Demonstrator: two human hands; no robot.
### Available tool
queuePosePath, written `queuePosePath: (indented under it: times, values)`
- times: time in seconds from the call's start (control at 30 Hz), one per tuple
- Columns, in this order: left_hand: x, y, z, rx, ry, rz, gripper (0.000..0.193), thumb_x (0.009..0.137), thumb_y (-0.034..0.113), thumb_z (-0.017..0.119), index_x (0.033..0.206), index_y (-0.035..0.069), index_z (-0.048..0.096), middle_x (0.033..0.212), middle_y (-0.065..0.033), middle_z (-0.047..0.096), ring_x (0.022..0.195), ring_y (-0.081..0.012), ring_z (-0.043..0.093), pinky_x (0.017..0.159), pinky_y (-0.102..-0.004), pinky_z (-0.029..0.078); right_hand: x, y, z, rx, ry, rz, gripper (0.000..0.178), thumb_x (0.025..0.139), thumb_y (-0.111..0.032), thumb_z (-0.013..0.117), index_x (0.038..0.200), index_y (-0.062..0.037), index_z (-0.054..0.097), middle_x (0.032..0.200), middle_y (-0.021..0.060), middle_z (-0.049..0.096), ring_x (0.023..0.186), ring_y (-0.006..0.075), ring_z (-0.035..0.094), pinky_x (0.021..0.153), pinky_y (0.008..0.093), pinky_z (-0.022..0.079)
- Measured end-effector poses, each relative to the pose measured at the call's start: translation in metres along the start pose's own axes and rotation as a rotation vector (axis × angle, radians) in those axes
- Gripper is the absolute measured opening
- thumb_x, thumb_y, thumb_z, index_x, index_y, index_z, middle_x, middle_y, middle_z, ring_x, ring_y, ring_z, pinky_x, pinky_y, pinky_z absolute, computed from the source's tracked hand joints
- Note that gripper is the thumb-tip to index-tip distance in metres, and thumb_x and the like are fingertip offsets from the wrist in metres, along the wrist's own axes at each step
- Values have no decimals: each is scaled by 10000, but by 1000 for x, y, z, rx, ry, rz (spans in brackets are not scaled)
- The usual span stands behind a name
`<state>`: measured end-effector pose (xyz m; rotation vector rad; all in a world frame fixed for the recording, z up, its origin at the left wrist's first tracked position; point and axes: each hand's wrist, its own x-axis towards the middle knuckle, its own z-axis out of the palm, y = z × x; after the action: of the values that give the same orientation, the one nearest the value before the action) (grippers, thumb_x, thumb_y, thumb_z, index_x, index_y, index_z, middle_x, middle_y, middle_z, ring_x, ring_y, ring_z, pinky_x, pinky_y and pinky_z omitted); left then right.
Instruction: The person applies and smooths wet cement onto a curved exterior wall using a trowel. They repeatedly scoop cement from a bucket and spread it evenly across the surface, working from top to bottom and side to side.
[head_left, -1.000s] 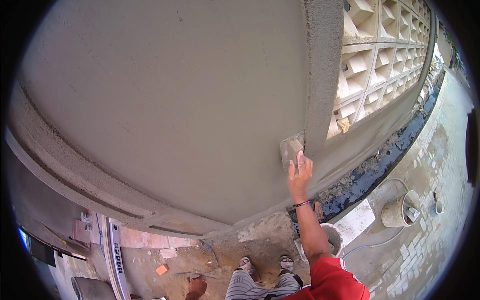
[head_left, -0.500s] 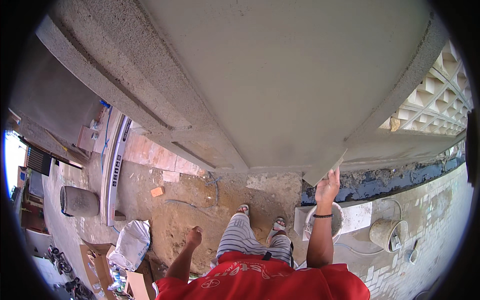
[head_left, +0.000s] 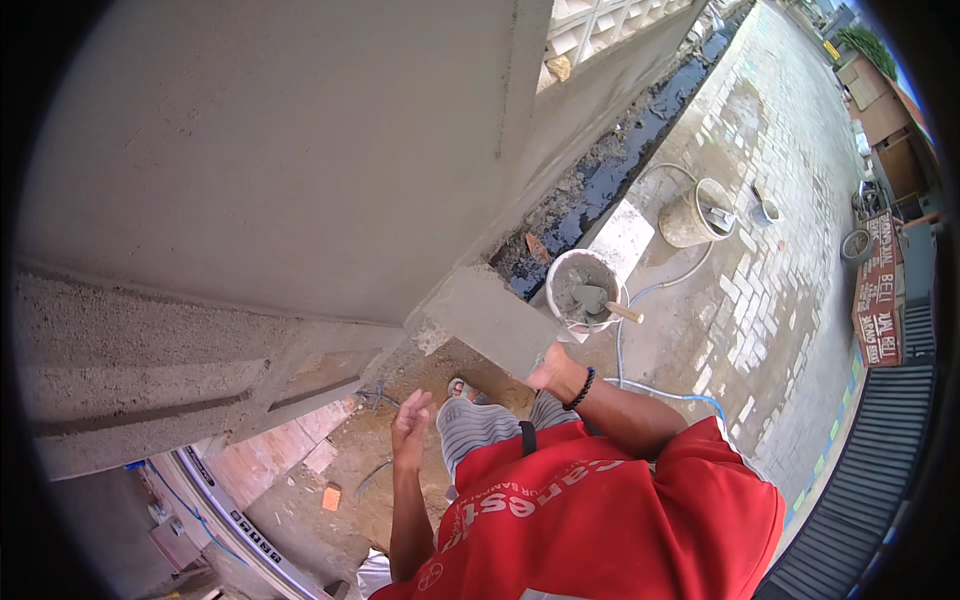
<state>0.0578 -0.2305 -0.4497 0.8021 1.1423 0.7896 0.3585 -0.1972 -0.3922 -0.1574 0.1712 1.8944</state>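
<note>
My right hand (head_left: 548, 368), with a dark beaded bracelet at its wrist, grips the near edge of a flat, grey, mortar-smeared plastering float (head_left: 492, 322). The float's face is turned up, close to the lower end of the smooth grey plastered wall (head_left: 290, 160); whether they touch I cannot tell. My left hand (head_left: 411, 416) is raised in front of my body, fingers loosely apart and holding nothing. Just beyond my right hand stands a white bucket (head_left: 553, 283) of wet grey mortar (head_left: 573, 272). A trowel (head_left: 592, 299) lies in it, its wooden handle over the rim.
A dark wet ditch (head_left: 640, 135) runs along the wall's foot. On the paving (head_left: 750, 330) stand a second bucket (head_left: 685, 222) and a small pail (head_left: 767, 212), with a hose (head_left: 665, 388) nearby. An orange brick piece (head_left: 331, 497) lies on the dirt at left.
My view has swung right, toward the paved lane. The float has come away from upright at the wall's lower right and now lies flatter. My left hand has risen and its fingers have loosened.
</note>
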Motion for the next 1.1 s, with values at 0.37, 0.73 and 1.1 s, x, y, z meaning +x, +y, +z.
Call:
queuePosePath:
  times: [0.37, 0.73, 1.1]
  values:
    - [56, 69, 87, -531, -597, -226, 588, 853, 210, 771, 1376, 76, 536, 1387, -73, 570, 1306, -247, 513, 1113, -466, 388, -39, 64, 45, -101, 294, -195, 332, 1008, -307, 568, 1249, -83, 611, 1163, 54, 674, 1026, 169, 663, 869, 333, 561]
    - [114, 16, 73, -591, -456, 55, 306, 907, 10, 647, 1198, 105, 651, 1262, -75, 653, 1160, -308, 609, 862, -395, 495, -167, -47, -130, -1006, 1047, -58, 504, 1015, -249, 552, 1416, 39, 451, 857, 97, 641, 640, 166, 629, 554, 295, 544]
    - [99, -58, 172, -663, -40, 322, 515, 798, -95, 670, 1280, 37, 545, 1294, -85, 585, 1161, -241, 551, 938, -393, 476, -400, -283, -375, -794, 1482, -103, 307, 927, -119, 610, 1218, -23, 630, 835, 86, 658, 612, 202, 646, 504, 335, 543]
